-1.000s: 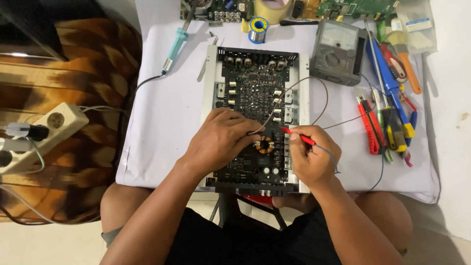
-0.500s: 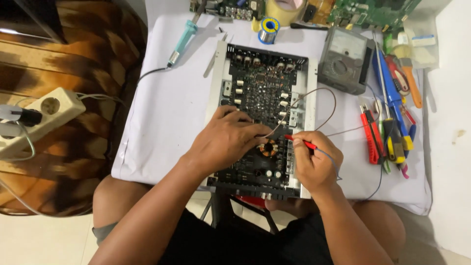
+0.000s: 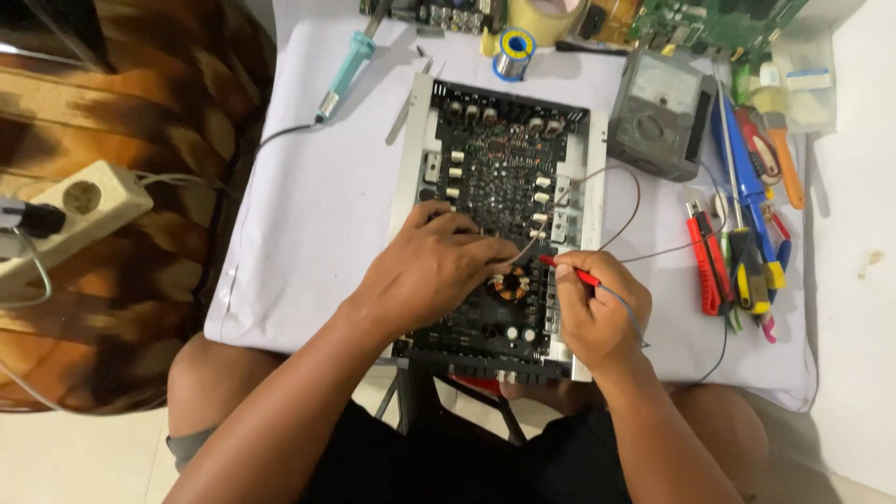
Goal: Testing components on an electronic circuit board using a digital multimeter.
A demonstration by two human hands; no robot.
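A black circuit board in a metal chassis (image 3: pixel 497 177) lies on a white cloth (image 3: pixel 317 215). My left hand (image 3: pixel 425 271) rests on the board's lower half and pinches a thin probe whose tip touches the board near a copper coil (image 3: pixel 511 283). My right hand (image 3: pixel 597 317) grips a red test probe (image 3: pixel 569 272), its tip pointing left at the board beside the coil. Thin leads (image 3: pixel 625 201) run from the probes up to a grey analogue multimeter (image 3: pixel 658 112).
A teal soldering iron (image 3: pixel 343 70) and a solder spool (image 3: pixel 511 51) lie at the back. Screwdrivers, pliers and a red cutter (image 3: pixel 737 252) lie at the right. A white power strip (image 3: pixel 79 210) sits on the patterned floor at the left.
The view has shifted a little, so the table appears lower and to the right. Both hands stay on the board with the probes near the coil.
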